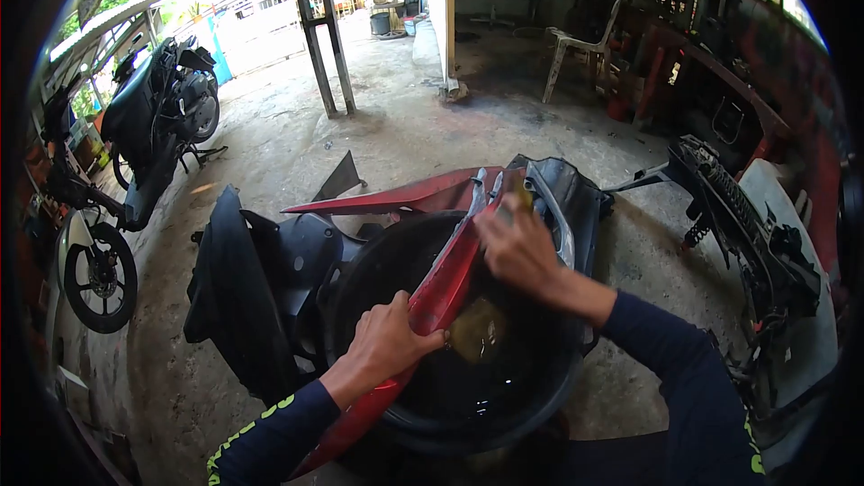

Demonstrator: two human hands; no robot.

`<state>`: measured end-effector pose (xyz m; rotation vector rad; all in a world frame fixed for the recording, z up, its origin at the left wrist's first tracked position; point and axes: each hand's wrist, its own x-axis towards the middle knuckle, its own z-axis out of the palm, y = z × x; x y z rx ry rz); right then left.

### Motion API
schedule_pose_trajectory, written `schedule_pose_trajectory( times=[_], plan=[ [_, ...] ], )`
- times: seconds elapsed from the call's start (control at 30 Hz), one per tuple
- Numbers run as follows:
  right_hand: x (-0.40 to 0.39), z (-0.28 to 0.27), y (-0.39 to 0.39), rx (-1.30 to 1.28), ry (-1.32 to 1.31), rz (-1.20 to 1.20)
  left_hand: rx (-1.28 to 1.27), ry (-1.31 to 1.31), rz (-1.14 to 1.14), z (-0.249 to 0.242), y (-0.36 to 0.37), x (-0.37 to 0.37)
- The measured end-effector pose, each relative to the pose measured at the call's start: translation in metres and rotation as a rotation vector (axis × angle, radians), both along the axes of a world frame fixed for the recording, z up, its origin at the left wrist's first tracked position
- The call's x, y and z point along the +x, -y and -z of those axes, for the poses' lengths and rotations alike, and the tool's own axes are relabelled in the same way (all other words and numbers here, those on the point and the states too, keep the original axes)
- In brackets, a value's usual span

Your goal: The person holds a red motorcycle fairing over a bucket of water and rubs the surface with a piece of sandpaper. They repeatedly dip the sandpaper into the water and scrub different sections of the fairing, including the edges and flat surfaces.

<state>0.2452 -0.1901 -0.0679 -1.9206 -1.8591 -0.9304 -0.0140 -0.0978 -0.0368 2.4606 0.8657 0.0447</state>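
My left hand (382, 342) is closed around a long red motorcycle fairing panel (443, 281), which slants over a wide black tub (544, 423). Fingers curled, my right hand (517, 247) presses at the panel's upper end; it is smeared by motion. A small yellowish sponge-like pad (524, 200) shows at its fingertips. Dark water (504, 387) fills the lower part of the tub, and a round yellowish-brown thing (479, 330) shows in it under the panel.
Black plastic body panels (236, 292) lie left of the tub. Another red panel (387, 201) and a grey-black part (567, 184) are behind it. A motorcycle (157, 117) stands at left, a stripped motorcycle frame (720, 207) at right. Farther back are a post (315, 36) and a plastic chair (585, 40).
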Motion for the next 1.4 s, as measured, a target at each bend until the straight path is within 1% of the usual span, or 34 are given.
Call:
schedule_pose_trajectory(
  times=[0.03,0.07,0.13,0.17,0.27,0.3,0.33,0.4,0.43,0.47,0.53,0.57,0.6,0.67,0.7,0.73,0.83,0.9,0.93,1.0,1.03,1.07,1.13,1.17,1.2,1.27,1.3,1.33,1.4],
  plan=[
    [0.018,-0.007,-0.010,-0.090,0.044,0.094,0.038,0.027,-0.011,0.001,0.000,0.001],
    [0.010,-0.003,-0.008,-0.092,0.037,0.096,0.037,0.020,-0.009,0.003,-0.001,-0.001],
    [-0.016,-0.005,-0.003,-0.037,0.074,0.038,-0.005,0.053,-0.003,0.002,-0.005,0.001],
    [-0.033,-0.006,0.008,-0.010,0.087,-0.038,-0.005,0.049,0.001,0.003,-0.006,0.000],
    [-0.001,0.000,-0.009,0.045,0.052,-0.024,0.042,0.049,-0.011,0.006,-0.006,-0.003],
    [0.014,-0.006,-0.018,0.023,0.055,0.043,0.006,0.050,-0.018,0.002,-0.008,0.000],
    [0.012,0.000,-0.014,0.022,0.051,0.051,-0.031,0.043,-0.019,-0.001,-0.008,0.000],
    [-0.005,-0.002,-0.010,0.043,0.135,-0.043,0.009,0.055,-0.010,0.001,-0.006,-0.001],
    [-0.024,-0.003,0.004,0.032,0.094,-0.114,0.003,0.042,-0.007,0.001,-0.005,-0.003],
    [-0.019,-0.005,0.000,0.039,0.100,-0.113,0.001,0.034,-0.006,0.000,-0.005,-0.004],
    [-0.002,-0.003,-0.006,0.061,0.065,-0.086,0.008,0.054,-0.012,0.004,-0.006,-0.005],
    [0.013,-0.007,-0.011,0.011,0.026,0.002,0.005,0.051,-0.014,-0.001,-0.006,-0.003],
    [0.010,-0.005,-0.008,0.007,0.021,0.005,0.000,0.043,-0.010,-0.002,-0.005,-0.001],
    [0.003,-0.005,-0.006,0.016,0.119,0.054,0.004,0.037,-0.006,-0.003,-0.005,-0.001],
    [-0.014,-0.003,0.004,-0.015,0.101,-0.003,0.004,0.028,-0.005,-0.003,-0.005,-0.002],
    [-0.030,-0.002,0.011,0.012,0.069,-0.085,0.007,0.029,-0.010,-0.002,-0.006,-0.004],
    [-0.002,-0.006,-0.007,0.033,0.065,-0.108,0.022,0.068,-0.015,0.003,-0.007,-0.004],
    [0.015,-0.015,-0.022,-0.002,0.061,0.069,-0.009,0.100,-0.013,0.003,-0.010,-0.002],
    [0.009,-0.011,-0.019,0.000,0.064,0.066,-0.007,0.102,-0.016,0.002,-0.010,-0.001],
    [-0.032,-0.011,0.000,-0.057,0.136,0.007,-0.015,0.050,-0.010,0.002,-0.009,-0.004],
    [-0.038,-0.005,0.005,-0.009,0.096,-0.071,-0.011,0.050,-0.010,0.002,-0.008,-0.005],
    [-0.029,-0.003,0.000,-0.007,0.099,-0.070,0.002,0.055,-0.017,0.002,-0.007,-0.006],
    [0.002,-0.004,-0.016,0.024,0.096,0.017,0.003,0.064,-0.029,0.003,-0.005,-0.004],
    [0.015,-0.010,-0.022,-0.010,0.065,0.049,-0.003,0.065,-0.018,0.000,-0.006,-0.002],
    [0.010,-0.007,-0.018,-0.014,0.063,0.052,-0.004,0.069,-0.007,-0.001,-0.006,0.000],
    [-0.014,-0.004,-0.007,-0.041,0.147,0.039,-0.019,0.063,-0.004,0.002,-0.006,-0.003],
    [-0.037,-0.011,0.006,-0.018,0.127,-0.032,-0.016,0.048,-0.001,0.002,-0.005,-0.005],
    [-0.031,-0.010,0.002,-0.015,0.132,-0.034,-0.010,0.039,-0.002,0.002,-0.006,-0.005],
    [-0.008,-0.002,-0.009,0.028,0.026,-0.078,0.003,0.047,-0.005,0.003,-0.006,-0.004]
  ],
)
